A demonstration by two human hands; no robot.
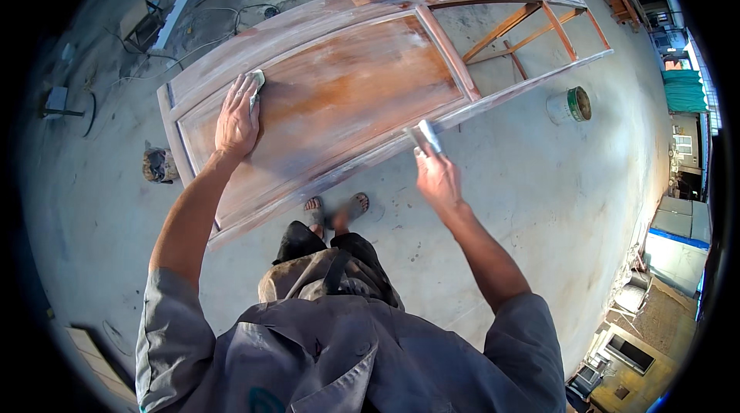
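The floor (509, 212) is big and grey, and a long wooden door (378, 85) lies above it, just in front of the person, slanting from the near left to the far right. It is brown with white, dusty marks. Its left part is one wide panel (324, 104), and its right part has thin bars (556, 27) with holes between them. I can't see well what holds it up. The door looks heavy and stiff, so I don't think it would bend much. The dust could make it a bit slippery. The thin bars look easiest to break, so I would grab the thick outside edges, with two people, one at each end. To the right of the door, a bucket (566, 107) is on the floor. The left hand (237, 121) is on the left part of the panel, its fingers close together and laid along a small pale pad (258, 80). The right hand (439, 182) is by the near edge, its fingers curled around a flat pale tool (428, 137). That is blurry, so I can't tell what kind it is, or if it touches the door.
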